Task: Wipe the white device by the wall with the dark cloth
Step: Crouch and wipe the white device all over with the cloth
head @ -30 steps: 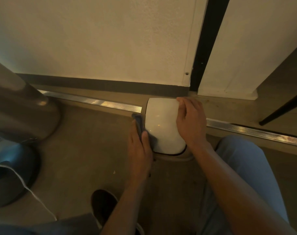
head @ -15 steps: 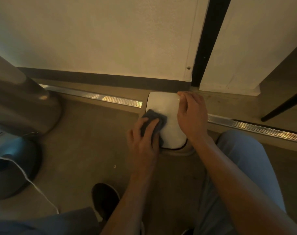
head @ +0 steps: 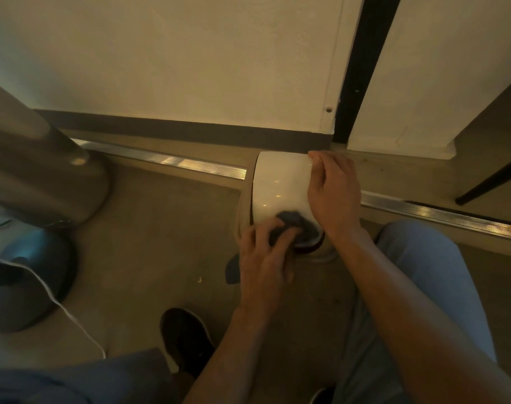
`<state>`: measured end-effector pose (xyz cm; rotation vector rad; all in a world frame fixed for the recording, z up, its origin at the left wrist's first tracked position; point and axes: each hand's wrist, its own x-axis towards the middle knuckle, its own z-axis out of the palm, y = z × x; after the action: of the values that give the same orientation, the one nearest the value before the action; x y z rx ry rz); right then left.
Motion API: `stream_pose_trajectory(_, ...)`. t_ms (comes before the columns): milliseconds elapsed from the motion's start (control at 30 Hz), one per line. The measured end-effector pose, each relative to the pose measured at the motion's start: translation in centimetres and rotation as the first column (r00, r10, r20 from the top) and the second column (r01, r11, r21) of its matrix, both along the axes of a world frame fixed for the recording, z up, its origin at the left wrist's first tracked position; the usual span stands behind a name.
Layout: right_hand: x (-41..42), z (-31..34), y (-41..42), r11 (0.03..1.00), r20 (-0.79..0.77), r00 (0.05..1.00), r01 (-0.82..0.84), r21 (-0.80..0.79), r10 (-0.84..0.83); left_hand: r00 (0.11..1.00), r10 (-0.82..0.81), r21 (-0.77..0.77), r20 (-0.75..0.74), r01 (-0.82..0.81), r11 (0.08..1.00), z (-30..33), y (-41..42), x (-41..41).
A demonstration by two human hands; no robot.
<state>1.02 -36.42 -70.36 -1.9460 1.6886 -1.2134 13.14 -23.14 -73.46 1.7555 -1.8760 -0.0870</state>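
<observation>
The white device (head: 280, 185) stands on the floor against the wall's dark baseboard, glossy and rounded on top. My left hand (head: 263, 263) grips the dark cloth (head: 295, 225) and presses it on the device's near lower part. My right hand (head: 334, 191) rests on the device's right side, fingers laid along its edge up to the far corner. The device's near rim and base are partly hidden by the cloth and my left hand.
A metal floor strip (head: 167, 161) runs along the wall on both sides of the device. A grey cylindrical bin (head: 38, 170) and a dark rounded base (head: 24, 281) with a white cord (head: 73, 319) stand at left. My shoe (head: 187, 339) and knees fill the foreground. A black leg (head: 490, 182) slants at right.
My left hand has slid the cloth from the device's left side across its top and down to the near lower part. My right hand has stayed on the right side.
</observation>
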Motion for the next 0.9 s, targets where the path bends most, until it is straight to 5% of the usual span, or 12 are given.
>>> stream_pose_trajectory(233,-0.1,0.0,0.1,1.000,-0.009,1.000,-0.008,0.027,0.008,0.986,0.164,0.029,-0.012,-0.164,0.986,0.4,0.1,2.0)
stream_pose_trajectory(467,-0.2,0.0,0.1,1.000,-0.002,1.000,-0.007,0.029,0.007,0.999,0.033,0.084,0.010,-0.033,0.996,-0.2,1.4,1.8)
stream_pose_trajectory(567,-0.2,-0.2,-0.1,1.000,0.006,1.000,0.001,0.001,-0.001,0.992,0.098,-0.015,-0.076,-0.099,0.995,0.4,0.0,3.0)
stream_pose_trajectory(700,-0.1,-0.4,-0.3,1.000,0.004,1.000,0.016,0.018,-0.017,0.998,-0.042,-0.119,-0.052,0.036,0.992,2.5,-5.2,3.5)
stream_pose_trajectory(833,-0.1,0.0,-0.1,1.000,-0.001,1.000,0.013,0.019,-0.013,0.998,-0.038,-0.039,0.046,0.040,0.998,5.4,-11.2,3.7)
stream_pose_trajectory(900,0.0,0.3,0.0,0.999,-0.009,1.000,0.022,0.029,-0.021,0.997,-0.034,0.122,0.067,0.025,0.992,6.7,-14.8,3.3)
